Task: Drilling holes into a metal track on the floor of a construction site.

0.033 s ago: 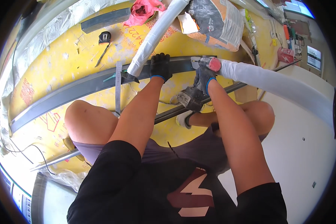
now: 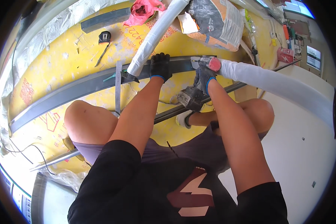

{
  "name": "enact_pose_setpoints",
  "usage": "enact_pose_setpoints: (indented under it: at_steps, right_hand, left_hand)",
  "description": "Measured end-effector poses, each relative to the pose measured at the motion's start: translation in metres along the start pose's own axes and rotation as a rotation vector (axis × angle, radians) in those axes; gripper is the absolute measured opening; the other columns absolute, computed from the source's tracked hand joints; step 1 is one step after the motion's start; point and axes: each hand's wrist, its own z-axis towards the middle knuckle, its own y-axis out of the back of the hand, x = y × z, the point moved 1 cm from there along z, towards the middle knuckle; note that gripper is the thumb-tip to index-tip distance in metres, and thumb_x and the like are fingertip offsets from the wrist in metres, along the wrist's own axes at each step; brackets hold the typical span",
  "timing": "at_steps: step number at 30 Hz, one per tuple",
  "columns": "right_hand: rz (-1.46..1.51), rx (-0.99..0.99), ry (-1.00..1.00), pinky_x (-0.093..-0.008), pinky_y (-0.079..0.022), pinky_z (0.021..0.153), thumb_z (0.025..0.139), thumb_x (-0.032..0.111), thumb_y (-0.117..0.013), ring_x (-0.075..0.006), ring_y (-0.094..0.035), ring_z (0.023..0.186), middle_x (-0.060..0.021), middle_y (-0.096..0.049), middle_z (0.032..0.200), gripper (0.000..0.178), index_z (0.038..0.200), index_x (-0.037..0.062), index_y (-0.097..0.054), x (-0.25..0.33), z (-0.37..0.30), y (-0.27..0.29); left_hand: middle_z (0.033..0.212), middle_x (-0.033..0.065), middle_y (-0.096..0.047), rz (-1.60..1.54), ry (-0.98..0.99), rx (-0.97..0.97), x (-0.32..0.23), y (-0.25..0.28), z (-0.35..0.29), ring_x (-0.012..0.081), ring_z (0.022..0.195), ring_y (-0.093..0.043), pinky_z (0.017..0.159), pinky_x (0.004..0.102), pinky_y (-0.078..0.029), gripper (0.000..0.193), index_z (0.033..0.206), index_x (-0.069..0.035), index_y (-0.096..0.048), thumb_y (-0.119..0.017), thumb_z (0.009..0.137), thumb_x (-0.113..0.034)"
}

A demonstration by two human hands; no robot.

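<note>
My left hand (image 2: 160, 67), in a black glove with a blue cuff, is closed over a long dark grey metal profile (image 2: 76, 86), its fingers curled past the far edge. In my gloved right hand (image 2: 206, 76) is a dusty cordless power tool (image 2: 190, 99), gripped by the handle. The tool's red round end (image 2: 214, 64) points away from me, and a pale metal plate at its front lies against the profile. Which kind of tool it is I cannot tell. A metal ruler (image 2: 118, 87) crosses the profile left of my left hand. Beside it lies a small teal-tipped item (image 2: 109, 77).
A white-wrapped bar (image 2: 158, 35) comes down from the far side, ending near the ruler. Another wrapped bar (image 2: 276, 76) extends right. On the yellow board (image 2: 59, 67) lie a tape measure (image 2: 105, 36), a pink bag (image 2: 142, 12) and a large sack (image 2: 218, 24).
</note>
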Motion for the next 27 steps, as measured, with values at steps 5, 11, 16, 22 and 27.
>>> enact_pose_setpoints:
  at_steps: [5,11,16,22,27]
  right_hand:
    - [-0.199,0.012,0.132,-0.0382,-0.046,0.052,0.092,0.022,-0.046,-0.0252,-0.060,0.055,-0.0114,-0.062,0.063,0.031,0.069,0.0088,-0.060,-0.058,0.042,-0.004]
    - [0.294,-0.023,0.000,-0.0397,-0.047,0.051,0.094,0.024,-0.047,-0.0269,-0.059,0.052,-0.0121,-0.060,0.061,0.027,0.076,0.0096,-0.061,-0.036,0.025,-0.019]
    - [0.689,-0.137,-0.229,-0.0429,-0.047,0.048,0.093,0.028,-0.047,-0.0302,-0.057,0.047,-0.0148,-0.058,0.059,0.027,0.075,0.0098,-0.056,-0.014,0.007,-0.004]
    - [0.691,-0.148,-0.165,-0.0423,-0.046,0.047,0.093,0.027,-0.049,-0.0294,-0.057,0.046,-0.0142,-0.057,0.058,0.022,0.079,0.0109,-0.056,-0.014,0.007,-0.003]
    - [0.685,-0.122,-0.196,-0.0403,-0.047,0.047,0.092,0.025,-0.048,-0.0288,-0.057,0.047,-0.0128,-0.057,0.058,0.021,0.080,0.0115,-0.057,-0.017,0.009,-0.004]
  left_hand:
    - [0.104,0.0147,-0.052,-0.005,-0.030,-0.059,-0.010,0.006,0.005,0.0334,0.101,-0.052,0.090,0.0460,-0.039,0.056,0.110,-0.010,-0.054,-0.075,0.062,-0.029]
    - [0.105,0.0144,-0.052,0.002,-0.002,-0.020,0.000,-0.001,-0.002,0.0333,0.104,-0.051,0.092,0.0463,-0.039,0.059,0.112,-0.011,-0.053,-0.077,0.061,-0.030]
    - [0.106,0.0138,-0.051,-0.023,-0.003,-0.002,-0.008,0.003,0.006,0.0333,0.106,-0.050,0.094,0.0473,-0.039,0.063,0.113,-0.012,-0.052,-0.080,0.059,-0.031]
    - [0.108,0.0130,-0.050,-0.021,0.005,0.031,-0.011,0.006,0.007,0.0327,0.107,-0.049,0.095,0.0481,-0.038,0.066,0.114,-0.013,-0.051,-0.080,0.058,-0.032]
    - [0.108,0.0125,-0.050,-0.033,0.006,0.032,-0.008,0.004,0.006,0.0325,0.107,-0.049,0.095,0.0480,-0.038,0.067,0.115,-0.014,-0.051,-0.080,0.057,-0.032]
